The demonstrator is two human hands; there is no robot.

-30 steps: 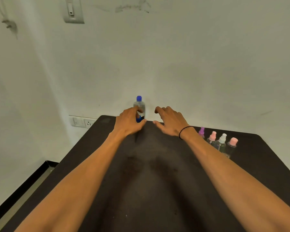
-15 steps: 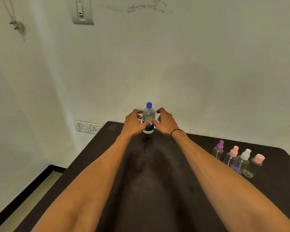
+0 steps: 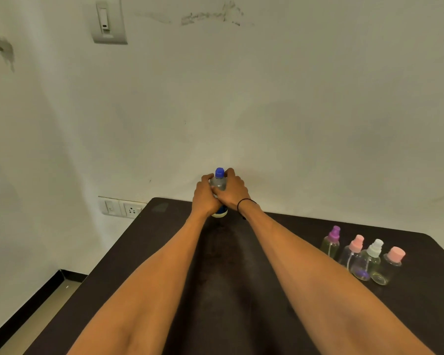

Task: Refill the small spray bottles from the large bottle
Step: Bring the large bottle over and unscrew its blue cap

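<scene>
Both hands gripped the large bottle (image 3: 219,184): left hand (image 3: 205,198) curled round its left side, right hand (image 3: 232,192) round its right, fingers reaching near the blue cap (image 3: 219,172). Bottle stood upright on the dark table (image 3: 228,278), at the far edge by the wall (image 3: 267,111). Black band (image 3: 243,202) on right wrist. Four small spray bottles (image 3: 364,254) clustered well apart to the right, caps purple, pink, white, pink. Wall socket (image 3: 122,207) left of table.

Both forearms are bare — no sleeves show. A thin black band (image 3: 244,204) circles the right wrist — a plain loop.
</scene>
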